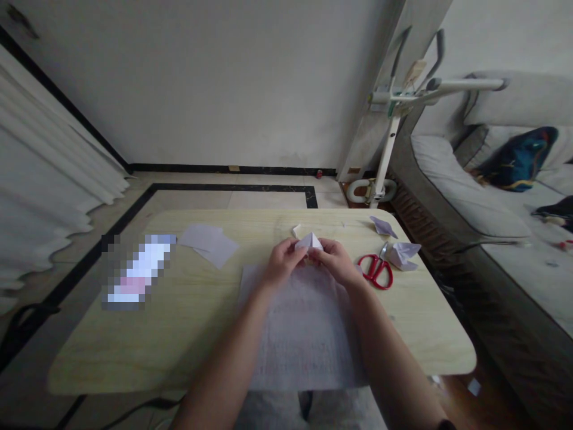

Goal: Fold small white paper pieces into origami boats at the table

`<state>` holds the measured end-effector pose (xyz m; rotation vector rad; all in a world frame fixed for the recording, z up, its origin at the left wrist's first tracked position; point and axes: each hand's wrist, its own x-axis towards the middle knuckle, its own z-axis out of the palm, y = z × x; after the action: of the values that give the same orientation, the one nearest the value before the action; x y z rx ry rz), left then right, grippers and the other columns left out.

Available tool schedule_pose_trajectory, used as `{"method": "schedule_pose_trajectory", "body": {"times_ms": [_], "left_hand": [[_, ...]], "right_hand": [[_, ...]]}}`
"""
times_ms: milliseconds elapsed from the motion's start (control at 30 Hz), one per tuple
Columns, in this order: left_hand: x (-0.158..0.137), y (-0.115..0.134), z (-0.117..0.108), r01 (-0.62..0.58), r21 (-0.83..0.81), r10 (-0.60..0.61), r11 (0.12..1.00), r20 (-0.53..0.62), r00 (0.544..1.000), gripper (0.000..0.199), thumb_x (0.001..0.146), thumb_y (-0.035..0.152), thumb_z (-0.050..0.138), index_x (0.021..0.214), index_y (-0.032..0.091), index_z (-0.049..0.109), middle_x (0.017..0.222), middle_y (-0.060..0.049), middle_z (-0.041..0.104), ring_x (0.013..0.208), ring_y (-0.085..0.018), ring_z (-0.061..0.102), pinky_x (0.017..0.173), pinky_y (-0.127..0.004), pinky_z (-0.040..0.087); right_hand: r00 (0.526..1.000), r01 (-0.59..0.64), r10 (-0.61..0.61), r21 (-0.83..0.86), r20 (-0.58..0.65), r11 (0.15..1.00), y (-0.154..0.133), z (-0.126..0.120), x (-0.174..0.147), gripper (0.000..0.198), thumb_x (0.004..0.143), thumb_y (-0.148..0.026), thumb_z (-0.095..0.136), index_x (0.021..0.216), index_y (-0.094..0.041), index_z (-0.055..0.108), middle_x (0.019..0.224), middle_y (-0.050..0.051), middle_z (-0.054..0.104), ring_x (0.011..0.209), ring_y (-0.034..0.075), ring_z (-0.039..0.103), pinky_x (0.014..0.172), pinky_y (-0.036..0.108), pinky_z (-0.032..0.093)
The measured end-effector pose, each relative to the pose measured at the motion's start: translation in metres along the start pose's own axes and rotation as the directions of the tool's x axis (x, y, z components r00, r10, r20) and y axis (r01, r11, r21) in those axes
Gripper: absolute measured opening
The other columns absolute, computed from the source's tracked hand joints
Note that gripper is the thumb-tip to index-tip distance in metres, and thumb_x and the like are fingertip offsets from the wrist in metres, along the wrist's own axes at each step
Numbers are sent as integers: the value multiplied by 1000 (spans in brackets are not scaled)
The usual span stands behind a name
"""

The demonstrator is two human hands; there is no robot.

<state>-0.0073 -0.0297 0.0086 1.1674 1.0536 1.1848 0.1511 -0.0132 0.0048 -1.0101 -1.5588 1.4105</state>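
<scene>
A small folded piece of white paper (310, 241), peaked at the top, is held up between both hands above the table. My left hand (285, 258) pinches its left side with thumb and fingers. On the right side, my right hand (333, 257) grips it the same way, thumb toward me. Beneath my hands and forearms lies a large printed sheet (308, 334). Red-handled scissors (377, 270) rest to the right of my right hand. Beside them sit a folded paper shape (404, 255) and, farther back, another folded paper piece (383, 226). My fingers hide the lower part of the held paper.
Several loose white sheets (209, 242) overlap at the back left of the pale wooden table (188, 334). A blurred-out, bright object (141, 269) lies at its left edge. A paper scrap (296, 229) is behind my hands. A grey sofa (447, 179) and white exercise frame (387, 155) stand to the right.
</scene>
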Motion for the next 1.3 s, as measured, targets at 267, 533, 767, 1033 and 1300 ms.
{"method": "schedule_pose_trajectory", "body": {"times_ms": [267, 533, 767, 1033, 1300], "left_hand": [[7, -13, -1, -42, 72, 48, 997, -79, 996, 31, 77, 47, 61, 78, 16, 64, 68, -2, 63, 63, -16, 60, 59, -25, 49], [6, -20, -1, -99, 290, 139, 952, -121, 983, 29, 83, 42, 57, 79, 15, 67, 67, -1, 62, 64, -15, 58, 57, -23, 44], [5, -21, 0, -146, 370, 205, 918, -127, 970, 26, 83, 39, 57, 80, 15, 67, 68, -1, 63, 64, -15, 58, 59, -24, 44], [6, -21, 1, -174, 402, 228, 899, -92, 969, 24, 83, 36, 57, 87, 15, 70, 80, -4, 71, 75, -18, 64, 68, -26, 48], [2, -18, 0, -207, 468, 230, 859, 9, 973, 24, 84, 36, 57, 88, 15, 69, 81, -4, 70, 77, -18, 64, 70, -25, 48]], "right_hand": [[996, -64, 54, -144, -75, 987, 8, -1, 1, 22, 79, -36, 62, 72, -16, 58, 59, -3, 50, 52, 10, 40, 49, 23, 28], [980, 0, -19, -97, -196, 995, 5, 4, 4, 29, 80, -45, 62, 73, -17, 58, 62, -2, 50, 56, 11, 43, 52, 24, 32], [952, 63, -111, -171, -284, 983, 11, 8, 5, 32, 79, -48, 62, 69, -18, 56, 59, -2, 50, 55, 12, 44, 52, 24, 34], [936, 126, -188, -217, -298, 968, 6, 10, 3, 24, 81, -42, 62, 78, -18, 61, 70, 2, 61, 64, 15, 54, 59, 26, 42], [936, 120, -161, -146, -313, 982, 16, 7, 5, 25, 81, -42, 65, 74, -18, 60, 63, -1, 56, 56, 13, 48, 54, 26, 38]]}}
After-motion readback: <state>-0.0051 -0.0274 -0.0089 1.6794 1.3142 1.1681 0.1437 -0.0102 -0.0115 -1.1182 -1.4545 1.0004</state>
